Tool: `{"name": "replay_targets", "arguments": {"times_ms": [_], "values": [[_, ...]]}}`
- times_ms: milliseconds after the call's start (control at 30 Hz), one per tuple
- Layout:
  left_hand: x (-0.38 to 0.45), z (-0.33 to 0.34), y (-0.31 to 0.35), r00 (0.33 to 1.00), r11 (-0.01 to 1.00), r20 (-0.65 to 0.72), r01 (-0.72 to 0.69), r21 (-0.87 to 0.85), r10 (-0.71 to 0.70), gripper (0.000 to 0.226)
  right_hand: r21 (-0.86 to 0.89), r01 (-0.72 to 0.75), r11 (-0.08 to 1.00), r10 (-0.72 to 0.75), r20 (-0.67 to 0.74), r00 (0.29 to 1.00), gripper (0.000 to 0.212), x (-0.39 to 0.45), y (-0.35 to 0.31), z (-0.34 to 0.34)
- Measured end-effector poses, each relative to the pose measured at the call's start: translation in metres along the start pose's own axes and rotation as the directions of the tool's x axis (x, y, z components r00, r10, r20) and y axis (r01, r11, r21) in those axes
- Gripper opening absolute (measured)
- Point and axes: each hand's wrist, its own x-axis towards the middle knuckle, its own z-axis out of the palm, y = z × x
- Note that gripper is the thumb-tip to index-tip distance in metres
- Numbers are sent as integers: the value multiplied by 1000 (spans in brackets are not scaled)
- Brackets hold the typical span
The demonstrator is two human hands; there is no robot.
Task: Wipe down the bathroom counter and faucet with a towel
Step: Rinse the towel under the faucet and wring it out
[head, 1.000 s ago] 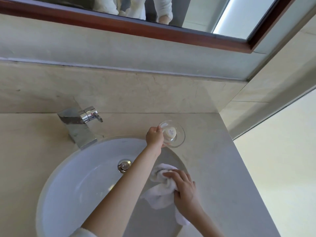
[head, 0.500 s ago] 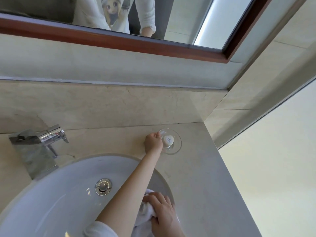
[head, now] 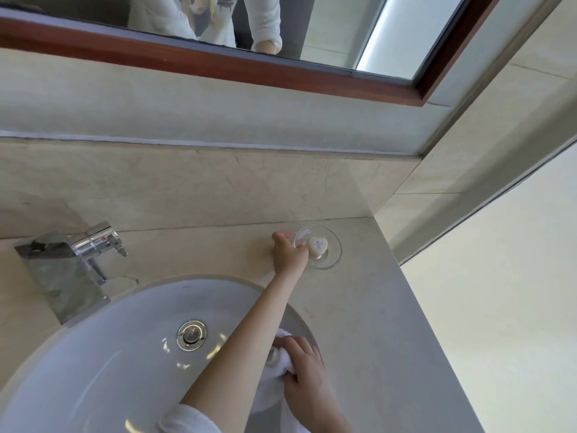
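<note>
Beneath the right hand [head: 307, 375], a white towel [head: 274, 382] is gripped at the basin's edge; the left hand [head: 288, 253] pinches the glass soap dish [head: 327, 260]. The faucet [head: 75, 260] and most of the counter [head: 374, 323] seemingly remain unwiped.

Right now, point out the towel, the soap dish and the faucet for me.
towel [head: 274, 381], head view, on the white folds left of the gripping fingers.
soap dish [head: 334, 254], head view, on the bare glass rim at right.
faucet [head: 93, 242], head view, on the chrome handle body.
</note>
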Motion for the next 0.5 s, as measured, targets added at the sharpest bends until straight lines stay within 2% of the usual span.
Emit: {"name": "replay_targets", "arguments": {"times_ms": [133,200,267,300,367,400,433,500], "values": [[-25,-49,-18,979,965,30,-202,169,200,29,171,10,985,11,-125,992,72,6,-18,-10],[-48,-87,-35,972,936,90,-232,265,216,26,269,35,962,2,-138,990,69,10,-37,-16],[-68,-128,-56,985,936,131,-150,318,114,35,351,62,934,-28,-99,995,65,18,-62,-20],[-79,-148,-63,989,954,148,-59,293,16,46,382,71,921,-48,-70,996,63,23,-75,-18],[-94,-183,-71,962,981,194,179,74,-191,62,386,59,920,-72,18,997,61,28,-101,-9],[-100,-197,-74,941,962,230,267,-49,-249,59,377,51,925,-93,96,991,63,28,-113,-3],[-106,-209,-76,938,947,233,293,-130,-258,47,367,47,929,-128,199,972,67,26,-126,1],[-118,-227,-72,972,964,80,229,-134,-220,20,334,47,941,-184,391,902,73,26,-152,4]]}}
